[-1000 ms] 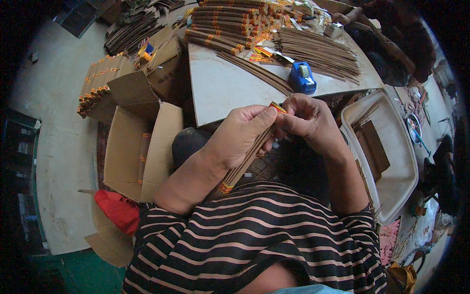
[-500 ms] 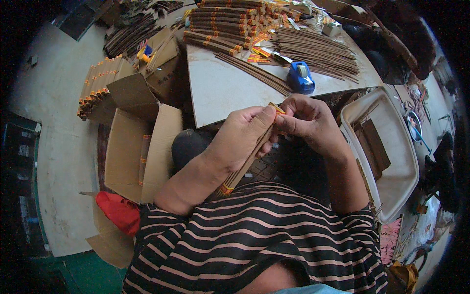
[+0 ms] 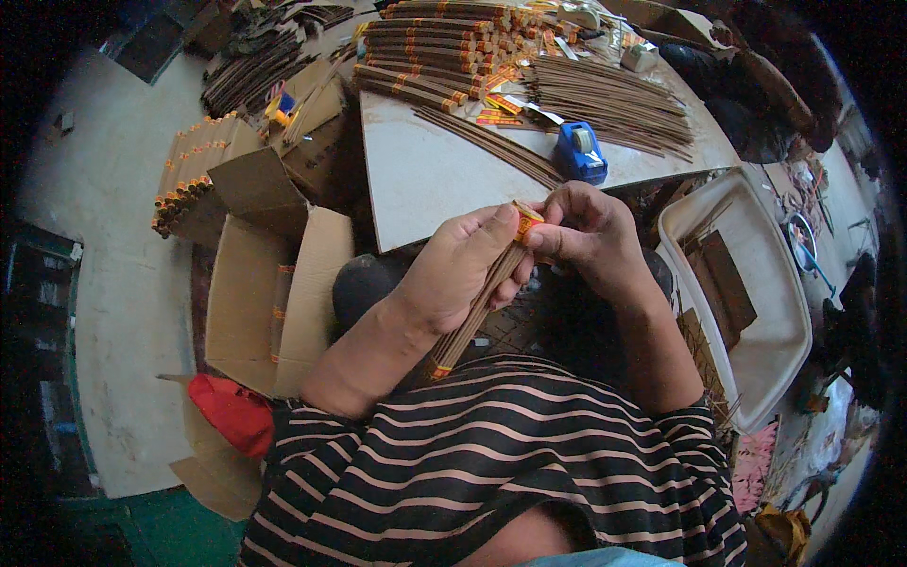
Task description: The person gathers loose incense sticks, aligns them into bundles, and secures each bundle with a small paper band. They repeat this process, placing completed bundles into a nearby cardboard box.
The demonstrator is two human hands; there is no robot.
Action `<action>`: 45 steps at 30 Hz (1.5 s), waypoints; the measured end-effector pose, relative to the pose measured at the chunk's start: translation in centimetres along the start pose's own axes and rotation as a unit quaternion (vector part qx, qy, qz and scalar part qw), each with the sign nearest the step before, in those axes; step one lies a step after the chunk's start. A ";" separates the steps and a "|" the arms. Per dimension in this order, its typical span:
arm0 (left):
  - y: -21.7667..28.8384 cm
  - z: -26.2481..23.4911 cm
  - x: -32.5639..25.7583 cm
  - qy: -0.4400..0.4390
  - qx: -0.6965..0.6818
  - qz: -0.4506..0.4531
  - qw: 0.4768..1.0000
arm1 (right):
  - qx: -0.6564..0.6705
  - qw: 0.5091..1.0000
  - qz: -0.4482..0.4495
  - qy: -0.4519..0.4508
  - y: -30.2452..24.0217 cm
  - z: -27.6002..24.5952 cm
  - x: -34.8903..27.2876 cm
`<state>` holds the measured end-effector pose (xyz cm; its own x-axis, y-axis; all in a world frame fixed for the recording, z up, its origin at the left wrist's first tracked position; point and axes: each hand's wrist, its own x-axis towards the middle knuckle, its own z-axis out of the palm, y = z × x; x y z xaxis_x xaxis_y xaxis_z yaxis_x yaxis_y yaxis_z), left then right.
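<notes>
Head view, stick bundle (image 3: 475, 321) (tilted), left hand (image 3: 457, 263) around it

red fabric (image 3: 231, 416), left | white tub (image 3: 773, 354), right (brown cardboard (image 3: 726, 283) inside) | pink sheet (image 3: 755, 461) near tub

Bare table (image 3: 406, 175) at upper centre: room to pass; loose sticks (image 3: 489, 145), tape dispenser (image 3: 582, 153) block way toward upper right.
</notes>
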<state>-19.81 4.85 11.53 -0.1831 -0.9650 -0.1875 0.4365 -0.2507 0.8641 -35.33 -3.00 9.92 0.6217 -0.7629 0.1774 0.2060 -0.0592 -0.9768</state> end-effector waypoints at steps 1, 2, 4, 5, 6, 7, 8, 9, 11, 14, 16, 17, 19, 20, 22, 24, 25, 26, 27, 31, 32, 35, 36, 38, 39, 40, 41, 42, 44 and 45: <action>0.1 0.1 -0.1 -0.003 0.002 0.000 1.000 | -0.002 1.000 0.016 0.001 0.1 -0.1 0.0; 0.4 0.2 -0.3 -0.005 0.004 0.001 1.000 | -0.004 0.999 0.032 0.002 0.1 -0.2 0.1; 0.4 0.5 -0.5 -0.010 0.006 0.007 1.000 | 0.027 0.999 0.026 -0.015 0.3 -0.2 0.2; 0.4 0.7 -0.6 -0.012 0.005 0.011 1.000 | 0.060 0.998 0.004 -0.033 0.6 -0.1 0.2; 0.4 0.9 -0.6 -0.014 0.005 0.016 1.000 | 0.092 0.994 -0.018 -0.051 0.8 0.0 0.3; 0.5 1.0 -0.6 -0.024 -0.007 0.010 1.000 | 0.083 0.994 -0.041 -0.065 1.1 0.0 0.3; 0.6 1.0 -0.6 -0.035 -0.019 0.004 0.999 | 0.073 0.992 -0.063 -0.078 1.4 -0.1 0.5; 0.7 1.1 -0.6 -0.046 -0.032 -0.003 0.998 | 0.063 0.990 -0.085 -0.091 1.8 -0.1 0.6; 0.7 0.7 -0.6 -0.082 -0.059 -0.011 0.995 | 0.076 0.987 -0.100 -0.098 2.6 -0.1 0.7; 0.7 0.5 -0.6 -0.109 -0.079 -0.018 0.991 | 0.130 0.979 -0.117 -0.107 3.1 0.3 0.7; 0.8 0.5 -0.7 -0.122 -0.088 -0.018 0.988 | 0.148 0.974 -0.129 -0.117 3.4 0.3 0.7; 0.9 0.5 -0.7 -0.132 -0.095 -0.017 0.987 | 0.165 0.969 -0.133 -0.129 3.7 0.4 0.8; 1.1 0.6 -0.9 -0.136 -0.095 -0.016 0.986 | 0.197 0.958 -0.141 -0.152 4.1 0.7 1.1; 1.3 0.7 -1.1 -0.132 -0.089 -0.016 0.987 | 0.203 0.963 -0.116 -0.132 4.1 1.0 1.2; 2.1 0.7 -1.3 -0.104 -0.041 0.020 0.993 | 0.212 0.971 -0.066 -0.092 4.0 1.7 1.4; 4.2 0.9 -1.1 -0.045 0.037 0.112 0.992 | 0.267 0.962 -0.030 -0.053 3.8 1.5 1.9; 5.3 0.6 -0.6 -0.035 0.070 0.179 0.981 | 0.292 0.956 -0.010 -0.032 3.9 1.2 2.1; 6.8 -0.1 -0.4 -0.034 0.113 0.262 0.958 | 0.238 0.971 0.012 0.022 3.2 1.4 1.9; 8.3 -0.8 0.1 -0.033 0.157 0.342 0.926 | 0.180 0.982 -0.016 0.047 3.5 1.2 2.0; 11.6 -4.0 2.0 0.052 0.175 0.516 0.837 | 0.169 0.984 0.018 0.060 4.4 1.1 1.6; 11.5 -5.0 3.0 0.070 0.179 0.528 0.827 | 0.167 0.984 0.023 0.059 5.0 0.6 1.5; 9.9 -9.4 6.1 0.131 0.259 0.521 0.803 | 0.148 0.986 0.029 0.063 5.9 0.5 1.3; 9.5 -10.3 6.6 0.149 0.232 0.524 0.806 | 0.139 0.988 0.037 0.059 6.1 0.6 1.3; 9.7 -10.4 6.7 0.179 0.210 0.528 0.803 | 0.104 0.992 0.056 0.041 5.7 1.0 1.4; 9.9 -10.4 6.5 0.193 0.215 0.529 0.798 | 0.087 0.992 0.089 0.013 5.6 1.6 1.7; 10.3 -10.0 6.6 0.202 0.219 0.532 0.793 | 0.067 0.991 0.119 -0.011 5.4 2.0 2.0; 10.4 -9.6 6.6 0.222 0.180 0.540 0.791 | 0.046 0.987 0.149 -0.035 5.2 2.5 2.3; 10.3 -9.0 6.4 0.243 0.141 0.547 0.789 | 0.036 0.988 0.134 -0.069 5.3 3.4 2.8; 10.1 -6.9 5.0 0.240 0.032 0.544 0.804 | 0.069 0.984 0.099 -0.134 5.6 5.5 3.9; 9.8 -6.1 4.3 0.255 0.000 0.533 0.807 | 0.062 0.987 0.073 -0.129 5.5 6.0 4.3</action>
<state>-10.97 -2.26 16.36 0.6821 -0.5386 0.4946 0.1070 0.7426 0.6611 -26.94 -2.75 5.99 0.8203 -0.5670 0.0754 0.1799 0.1305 -0.9750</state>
